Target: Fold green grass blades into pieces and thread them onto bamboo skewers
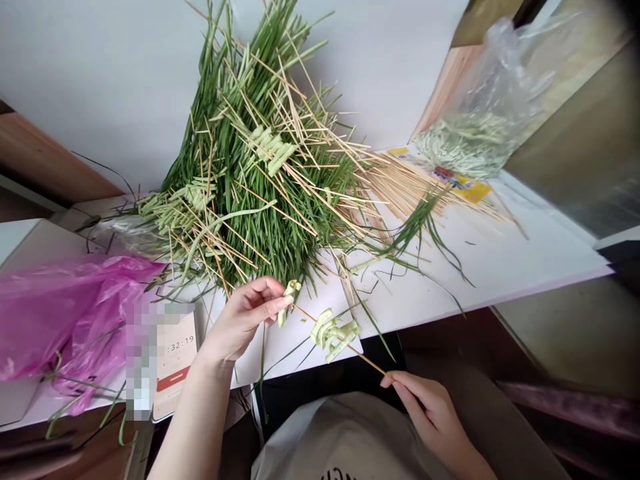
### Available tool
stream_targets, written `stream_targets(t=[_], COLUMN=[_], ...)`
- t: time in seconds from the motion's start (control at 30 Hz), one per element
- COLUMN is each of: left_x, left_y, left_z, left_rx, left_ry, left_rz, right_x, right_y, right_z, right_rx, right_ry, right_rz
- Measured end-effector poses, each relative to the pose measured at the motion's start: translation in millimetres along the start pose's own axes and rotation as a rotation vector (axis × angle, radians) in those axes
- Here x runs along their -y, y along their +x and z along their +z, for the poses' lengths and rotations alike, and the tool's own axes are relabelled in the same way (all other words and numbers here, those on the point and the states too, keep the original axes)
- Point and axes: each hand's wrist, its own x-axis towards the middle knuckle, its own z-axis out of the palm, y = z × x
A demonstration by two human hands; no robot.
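A wooden skewer (340, 340) runs across in front of me, with pale green folded chive strips (333, 333) threaded along its middle. My right hand (425, 413) pinches the skewer's lower end between thumb and fingers. My left hand (243, 320) is at the upper end, its fingertips closed against another folded chive piece (287, 301) on the skewer tip. Behind them lies a large heap of long green chives (260, 200), crossed by many bare skewers and several finished threaded skewers (270, 150).
The white table edge (450, 280) runs just past my hands. A bundle of bare skewers (405, 190) lies to the right, a clear plastic bag of chives (467, 143) at the back right, a pink plastic bag (70, 313) at the left, and a phone timer (175, 360) near my left wrist.
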Motion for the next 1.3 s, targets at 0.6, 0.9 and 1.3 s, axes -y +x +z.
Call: stream_targets(t=[0.6,0.9,1.3], left_x=[10,18,28], left_y=[7,6,3], left_z=[-0.3,6.1,36.2], left_rx=[-0.061,-0.038,0.055], left_ry=[-0.058,-0.051,-0.045], left_rz=[-0.064,-0.043,-0.070], right_x=[-4,-11,-6], right_y=[2,-3,0], right_z=[4,2,5], right_rx=[0.016,0.045,0.037], right_ry=[-0.015,0.004,-0.050], right_rz=[0.015,0.051,0.090])
